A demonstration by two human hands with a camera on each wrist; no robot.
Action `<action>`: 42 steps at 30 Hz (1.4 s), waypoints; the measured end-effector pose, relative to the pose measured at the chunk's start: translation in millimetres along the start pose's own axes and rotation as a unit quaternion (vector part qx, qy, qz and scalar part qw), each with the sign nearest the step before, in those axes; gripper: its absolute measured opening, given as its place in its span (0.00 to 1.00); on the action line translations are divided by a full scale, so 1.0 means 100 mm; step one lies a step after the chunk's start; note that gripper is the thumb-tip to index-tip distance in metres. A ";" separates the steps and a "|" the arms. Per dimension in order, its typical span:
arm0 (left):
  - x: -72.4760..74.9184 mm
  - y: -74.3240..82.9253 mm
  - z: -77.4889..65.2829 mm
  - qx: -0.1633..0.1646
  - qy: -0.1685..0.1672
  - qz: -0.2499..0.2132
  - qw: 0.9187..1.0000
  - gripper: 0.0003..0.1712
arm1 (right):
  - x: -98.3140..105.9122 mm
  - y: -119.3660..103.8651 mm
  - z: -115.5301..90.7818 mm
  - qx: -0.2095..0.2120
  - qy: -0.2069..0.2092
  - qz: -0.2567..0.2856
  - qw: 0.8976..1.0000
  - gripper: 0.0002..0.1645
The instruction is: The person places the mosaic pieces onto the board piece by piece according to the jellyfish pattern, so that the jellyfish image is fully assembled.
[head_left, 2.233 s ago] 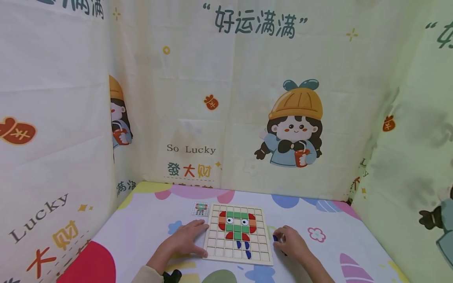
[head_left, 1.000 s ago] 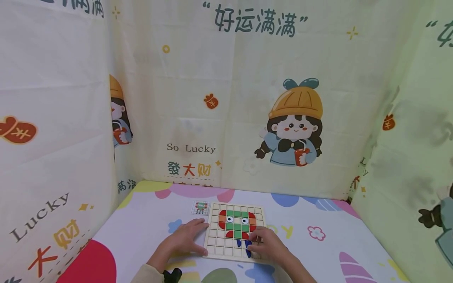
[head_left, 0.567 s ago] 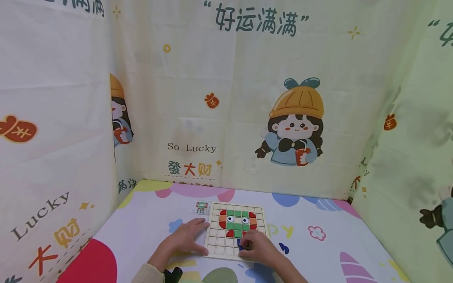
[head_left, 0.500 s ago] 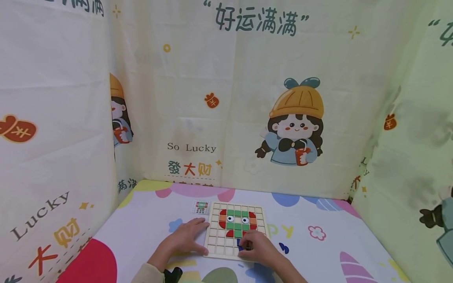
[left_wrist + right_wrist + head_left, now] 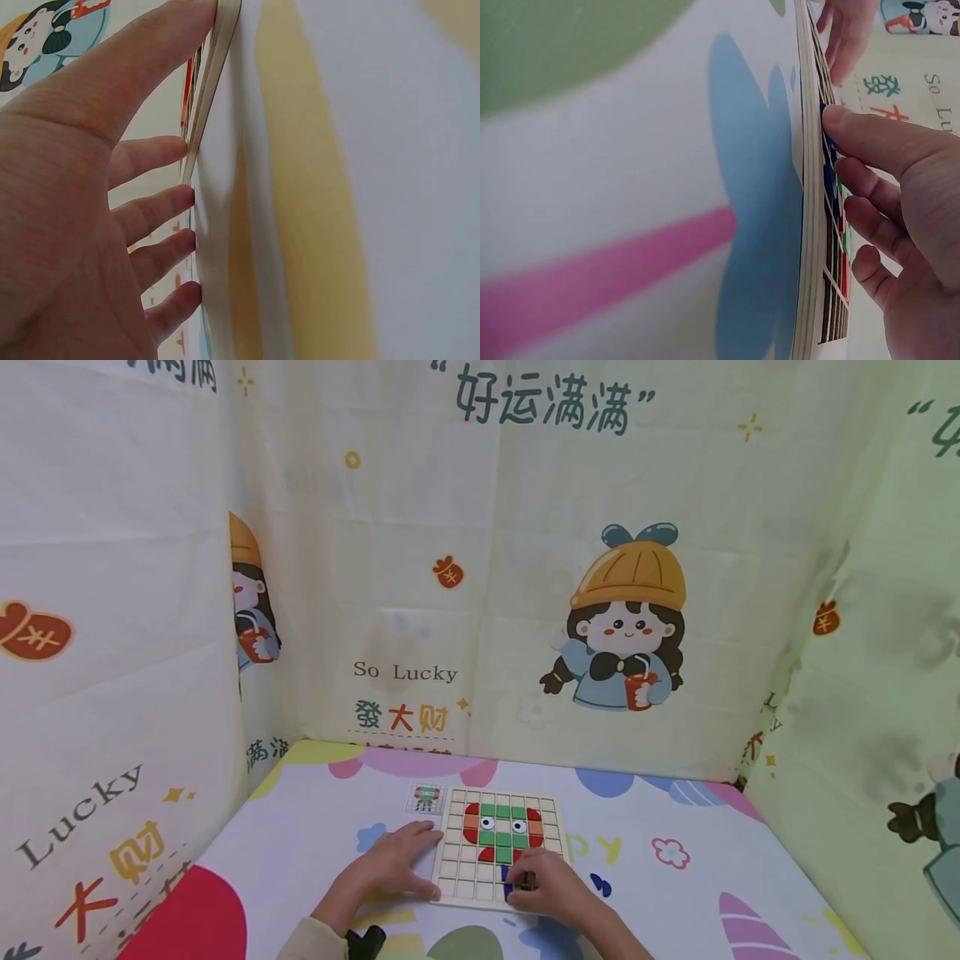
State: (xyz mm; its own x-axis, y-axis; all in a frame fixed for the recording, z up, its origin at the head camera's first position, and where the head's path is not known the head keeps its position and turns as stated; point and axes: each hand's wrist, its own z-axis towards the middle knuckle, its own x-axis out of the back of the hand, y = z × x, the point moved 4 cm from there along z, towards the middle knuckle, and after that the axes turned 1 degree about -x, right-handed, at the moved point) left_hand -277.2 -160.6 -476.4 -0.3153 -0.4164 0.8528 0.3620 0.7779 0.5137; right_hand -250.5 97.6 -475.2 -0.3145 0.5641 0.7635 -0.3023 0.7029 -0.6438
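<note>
A pale wooden grid board (image 5: pixel 459 870) lies on the table, with red, orange, green and eye-marked tiles forming a figure's head and body, and blue tiles below. My left hand (image 5: pixel 397 862) steadies its left edge, thumb and fingertips against the rim, fingers fairly straight in the left wrist view. Over the lower part of the board, my right hand (image 5: pixel 553 887) has thumb and curved fingers down at a rounded blue tile (image 5: pixel 507 891) in a lower cell. From the right wrist view, the thumb (image 5: pixel 855 129) sits on blue at the grid. That hand covers the board's lower right cells.
Two loose blue tiles (image 5: pixel 601 884) lie on the patterned tablecloth (image 5: pixel 660 927) right of the board. A small picture card (image 5: pixel 425 798) showing a similar figure lies at its upper left. Printed cloth walls (image 5: pixel 405 610) enclose the table at the back and sides.
My right hand has come left from the tabletop onto the lower board with a blue tile, which now sits in line below another blue one. My left hand stays at the edge.
</note>
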 end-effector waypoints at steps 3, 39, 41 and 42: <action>0.01 -0.01 0.00 -0.004 0.003 0.004 1.000 0.53 | 0.01 -0.01 0.00 0.008 -0.002 -0.002 1.000 0.05; -0.01 -0.01 -0.01 -0.010 0.004 0.001 1.000 0.53 | 0.05 0.04 0.12 -0.003 0.077 -0.028 0.997 0.06; -0.02 -0.02 -0.01 -0.009 0.005 0.002 1.000 0.54 | 0.10 0.08 0.08 -0.017 0.081 -0.023 0.996 0.06; -0.02 -0.02 -0.01 -0.009 0.005 0.001 1.000 0.54 | 0.14 0.10 0.06 -0.021 0.085 -0.024 0.996 0.05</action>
State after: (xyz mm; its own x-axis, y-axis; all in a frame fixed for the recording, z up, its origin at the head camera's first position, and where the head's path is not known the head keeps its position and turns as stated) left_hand -276.6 -161.6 -478.9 -0.3064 -0.4189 0.8548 0.3782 0.7704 0.5132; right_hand -263.6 109.9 -471.9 -0.1424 0.5917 0.7935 -0.2748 0.7465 -0.6059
